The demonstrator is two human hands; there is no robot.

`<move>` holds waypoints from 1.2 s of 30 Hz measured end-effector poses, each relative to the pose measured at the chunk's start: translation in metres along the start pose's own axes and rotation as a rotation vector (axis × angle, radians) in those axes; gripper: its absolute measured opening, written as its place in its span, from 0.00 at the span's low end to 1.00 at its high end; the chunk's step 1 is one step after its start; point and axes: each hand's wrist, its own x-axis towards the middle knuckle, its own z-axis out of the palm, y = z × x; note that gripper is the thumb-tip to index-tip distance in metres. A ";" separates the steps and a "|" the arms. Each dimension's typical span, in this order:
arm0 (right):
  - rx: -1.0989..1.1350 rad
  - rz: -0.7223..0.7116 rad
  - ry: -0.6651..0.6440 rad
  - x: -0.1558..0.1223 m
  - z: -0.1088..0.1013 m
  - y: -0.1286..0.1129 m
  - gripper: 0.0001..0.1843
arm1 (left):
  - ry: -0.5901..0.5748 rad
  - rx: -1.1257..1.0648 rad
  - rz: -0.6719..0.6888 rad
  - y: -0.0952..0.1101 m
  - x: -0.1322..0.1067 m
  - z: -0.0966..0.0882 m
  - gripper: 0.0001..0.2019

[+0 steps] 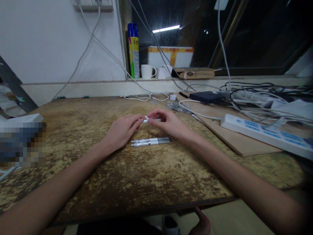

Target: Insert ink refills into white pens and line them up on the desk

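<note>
L hand [121, 130] & R hand [170, 123] both pinching white pen [146, 120], ctr frame, fingertips close. Other pens [153, 141] just below, on worn table [146, 179]; mug [146, 71] upper ctr.

Open room spread over the near part of the worktop [144, 182], up to the pens [151, 142] lying crosswise just on the near side of both hands. Beyond the left hand [122, 130], bare surface ran toward the back edge, wide enough for another hand to pass. Past the right hand [171, 124], the board [234, 140], power strip [259, 129] and tangled cables [259, 91] crowded the way; farther back, a crumpled plastic bag [176, 106] and white plug [173, 97] narrowed it.
</note>
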 end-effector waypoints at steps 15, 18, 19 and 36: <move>0.034 0.106 -0.028 0.000 0.000 0.006 0.12 | -0.017 0.002 -0.045 0.001 0.000 -0.002 0.17; 0.028 0.067 -0.030 0.000 -0.001 0.006 0.10 | -0.021 -0.003 -0.049 0.001 0.000 -0.002 0.17; 0.021 0.041 -0.018 0.000 -0.002 0.005 0.10 | -0.021 -0.007 -0.053 0.001 0.000 -0.002 0.17; -0.137 -0.111 0.079 0.000 -0.007 0.002 0.06 | -0.050 -0.338 -0.115 -0.001 0.004 -0.001 0.18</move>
